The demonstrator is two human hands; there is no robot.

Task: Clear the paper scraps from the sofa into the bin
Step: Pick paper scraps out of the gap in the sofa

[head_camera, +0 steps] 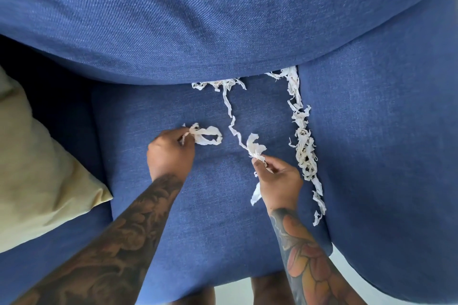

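Observation:
White torn paper scraps lie on the blue sofa seat (153,205). My left hand (169,153) pinches a looped scrap (208,135) at the seat's middle. My right hand (278,181) pinches a crumpled scrap (256,147); a long thin strip (230,116) runs from it back to a small pile (220,84) under the back cushion. A short piece hangs below my right hand. A long line of scraps (303,143) fills the gap between the two seat cushions, right of my right hand. No bin is in view.
The blue back cushion (223,20) overhangs the seat at the top. A pale yellow pillow (32,176) leans at the left. A second seat cushion (384,143) lies to the right. Pale floor (347,270) shows past the front edge.

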